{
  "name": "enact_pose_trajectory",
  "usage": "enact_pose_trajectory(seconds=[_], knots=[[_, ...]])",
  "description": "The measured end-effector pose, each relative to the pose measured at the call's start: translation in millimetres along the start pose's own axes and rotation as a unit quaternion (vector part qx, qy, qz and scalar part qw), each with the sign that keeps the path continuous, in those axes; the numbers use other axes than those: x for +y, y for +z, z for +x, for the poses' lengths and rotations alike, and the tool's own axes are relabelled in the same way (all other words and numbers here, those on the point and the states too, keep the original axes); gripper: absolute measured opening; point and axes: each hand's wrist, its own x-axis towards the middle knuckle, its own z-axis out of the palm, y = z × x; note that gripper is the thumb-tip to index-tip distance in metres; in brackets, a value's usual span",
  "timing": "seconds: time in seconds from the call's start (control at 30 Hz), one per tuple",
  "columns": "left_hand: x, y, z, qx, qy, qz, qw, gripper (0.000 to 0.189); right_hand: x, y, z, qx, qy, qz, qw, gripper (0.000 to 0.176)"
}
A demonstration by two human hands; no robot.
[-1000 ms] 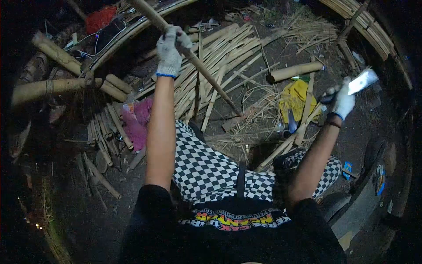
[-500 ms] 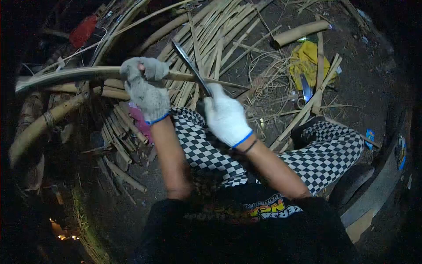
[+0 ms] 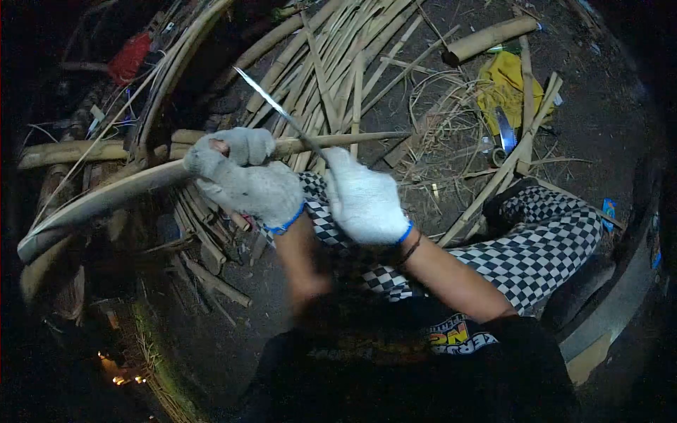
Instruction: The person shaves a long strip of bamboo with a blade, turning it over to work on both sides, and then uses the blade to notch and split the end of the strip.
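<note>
A long, split bamboo piece (image 3: pixel 116 197) crosses in front of me, its broad end at the far left and its pointed tip at centre right. My left hand (image 3: pixel 243 173), in a grey work glove, is wrapped round its middle, with a fingertip showing through the glove. In my white-gloved right hand (image 3: pixel 363 197) is a knife (image 3: pixel 271 102), its handle hidden by the fingers. The blade slants up and left over the bamboo, just right of my left hand.
Split bamboo strips (image 3: pixel 345 63) lie piled behind the hands. At the right are a yellow cloth (image 3: pixel 501 77), a blade with a bluish shine (image 3: pixel 505 132) and a bamboo tube (image 3: pixel 493 39). Checkered trouser legs (image 3: pixel 536 247) are below. A red item (image 3: pixel 130 58) lies upper left.
The bamboo's broad left end has swung down and turned to show its flat face. The knife blade has shifted left and leans further over. The view has shifted slightly.
</note>
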Motion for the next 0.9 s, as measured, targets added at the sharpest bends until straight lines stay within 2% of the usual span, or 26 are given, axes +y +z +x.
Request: enact_pose_trajectory(seconds=[0.07,0.1,0.2,0.33,0.4,0.47,0.53,0.6,0.63,0.73,0.77,0.87,0.9], knots=[[1,2,-5,0.01,0.023,0.021,0.999,0.032,7,-1,1,-0.075,0.064,0.0,0.995,0.018],[1,4,-6,0.038,0.025,0.036,0.998,0.033,6,-1,0,-0.056,0.029,-0.004,0.998,0.018],[-3,-1,-2,0.019,0.034,0.021,0.999,0.032,-3,-14,4,-0.072,0.027,-0.014,0.997,0.016],[-3,12,-7,0.027,0.046,0.072,0.996,0.029,4,-11,7,-0.085,0.064,-0.008,0.994,0.016],[-4,12,-2,0.019,0.035,0.019,0.999,0.028,-5,-16,5,-0.066,0.054,-0.029,0.996,0.017],[-6,20,-5,0.027,0.031,0.01,0.999,0.026,-12,-21,8,-0.031,-0.009,-0.041,0.999,0.021],[-6,21,-7,0.042,0.026,0.005,0.999,0.024,-4,-9,7,-0.014,-0.008,-0.054,0.998,0.02],[-7,16,-1,0.025,0.045,0.071,0.996,0.029,6,-6,13,-0.008,0.018,-0.035,0.999,0.02],[-9,10,4,0.021,0.047,0.052,0.997,0.029,0,-3,15,-0.031,0.044,-0.056,0.997,0.019],[-8,10,4,-0.002,0.043,0.025,0.999,0.03,-12,-12,16,-0.032,0.01,-0.028,0.999,0.018],[-15,16,2,0.066,0.069,0.048,0.994,0.03,-9,-6,15,-0.029,0.003,-0.031,0.999,0.017],[-11,12,6,0.034,0.061,0.074,0.995,0.031,14,9,18,0.012,0.04,-0.043,0.998,0.018],[-9,16,6,0.077,0.061,0.082,0.992,0.027,9,8,18,0.014,0.022,-0.045,0.999,0.017]])
